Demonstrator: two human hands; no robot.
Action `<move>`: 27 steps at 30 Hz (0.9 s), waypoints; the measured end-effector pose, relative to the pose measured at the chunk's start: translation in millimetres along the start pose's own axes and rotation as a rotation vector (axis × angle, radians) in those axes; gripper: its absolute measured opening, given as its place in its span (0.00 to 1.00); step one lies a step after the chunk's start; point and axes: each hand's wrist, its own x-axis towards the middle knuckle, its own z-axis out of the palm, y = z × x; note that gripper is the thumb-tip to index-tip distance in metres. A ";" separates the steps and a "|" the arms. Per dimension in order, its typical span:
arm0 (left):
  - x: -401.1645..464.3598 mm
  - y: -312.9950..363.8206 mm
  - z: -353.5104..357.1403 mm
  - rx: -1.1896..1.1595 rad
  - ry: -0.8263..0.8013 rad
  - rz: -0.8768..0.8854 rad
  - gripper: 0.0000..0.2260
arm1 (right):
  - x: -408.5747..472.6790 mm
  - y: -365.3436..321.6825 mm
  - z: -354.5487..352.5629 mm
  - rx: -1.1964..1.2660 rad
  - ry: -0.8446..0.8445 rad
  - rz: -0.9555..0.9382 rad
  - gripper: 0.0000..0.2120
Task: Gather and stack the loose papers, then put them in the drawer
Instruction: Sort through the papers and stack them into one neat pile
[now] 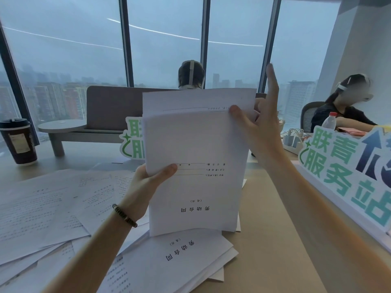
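- The loose papers [53,210] lie nearest the camera, scattered over the left and near part of the bench [275,240]; they overlap at odd angles, and one sheet with a printed title [184,250] lies on top of the pile just below the raised stack.
- The bench is a pale brown surface that runs from the near edge back toward the window [63,39].
- A white sign with green and blue lettering [342,172] stands along the right edge of the bench; a second sign of the same kind [132,138] shows partly behind the stack.
- The held stack of papers [196,166] stands upright above the pile, its lower edge close over the titled sheet, print upside down to the camera; a rear sheet rises above the front ones.
- The right hand [260,132] pinches the top right corner of the front sheets with its thumb, fingers behind and the index finger raised straight up.
- The left hand [146,182] is clamped on the stack's left edge, thumb across the front; a dark beaded bracelet [124,215] circles the wrist.
- A dark paper cup with a lid [19,142] stands at the far left of the bench, well apart from the stack.
- No drawer shows in this view.
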 end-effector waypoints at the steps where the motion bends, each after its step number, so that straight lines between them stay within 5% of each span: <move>1: 0.2 -0.1 -0.4 0.000 -0.002 -0.007 0.19 | 0.3 0.7 -1.1 -0.035 -0.029 -0.045 0.40; 7: 2.3 -2.0 -3.1 -0.024 -0.023 -0.028 0.28 | -0.7 2.5 -3.7 -0.330 -0.087 -0.134 0.18; 17: -1.7 -10.7 -4.7 -0.039 -0.104 -0.091 0.28 | -10.3 10.5 -2.2 -0.323 -0.124 -0.119 0.16; 23: -1.3 -24.5 -6.7 -0.031 -0.089 -0.088 0.27 | -33.4 33.0 6.2 0.253 -0.105 0.286 0.42; 27: 0.4 -31.1 -5.4 0.011 0.018 -0.094 0.19 | -74.7 71.7 15.9 0.379 -0.222 0.614 0.21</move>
